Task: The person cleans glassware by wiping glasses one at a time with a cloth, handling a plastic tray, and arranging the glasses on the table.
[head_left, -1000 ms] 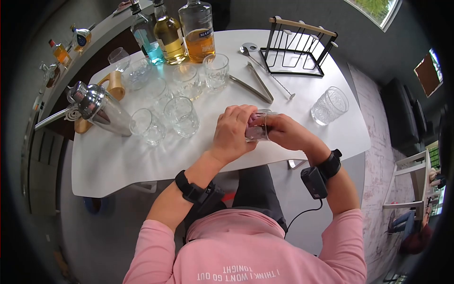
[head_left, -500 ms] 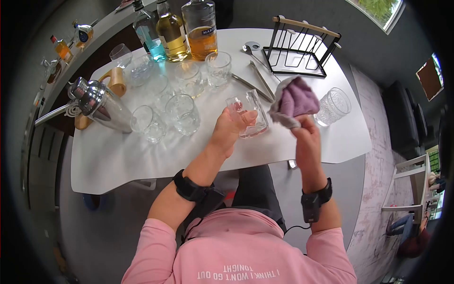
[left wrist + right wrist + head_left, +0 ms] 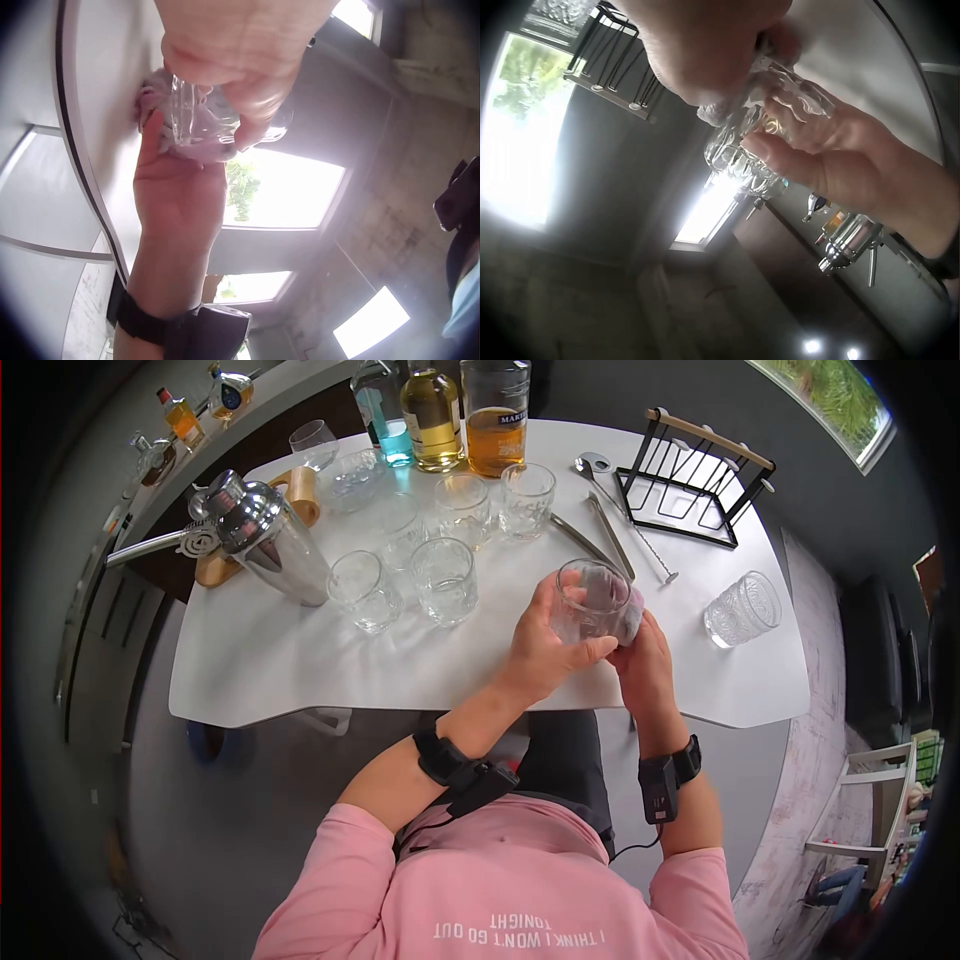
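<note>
Looking down from the head camera, a white worktop [image 3: 300,660] with rounded corners stands on a grey floor, and a window shows at the upper right. On the worktop stand three bottles [image 3: 438,410], a steel shaker [image 3: 265,535], several empty glasses [image 3: 445,578], a black wire rack [image 3: 695,475], tongs [image 3: 600,540] and one patterned glass [image 3: 742,608] apart at the right. Near the front edge, the left hand [image 3: 540,650] grips a clear glass [image 3: 592,600], fingers curled round its wall. A purple cloth [image 3: 605,588] fills the inside of the glass. The right hand [image 3: 645,660] holds this cloth against the glass from the right side.

From the left wrist camera, the left fingers [image 3: 240,45] close round the glass [image 3: 199,120] just beside the worktop edge [image 3: 82,187]. The right hand [image 3: 180,195] is under it with the cloth [image 3: 154,94]; bright ceiling windows are behind.

From the right wrist camera, the glass [image 3: 772,112] shows a cut relief pattern, with the left hand [image 3: 840,165] wrapped on it. The right hand [image 3: 705,45] is pressed close, curled on the cloth [image 3: 720,112]. The rack [image 3: 615,67] and shaker [image 3: 847,240] appear behind.
</note>
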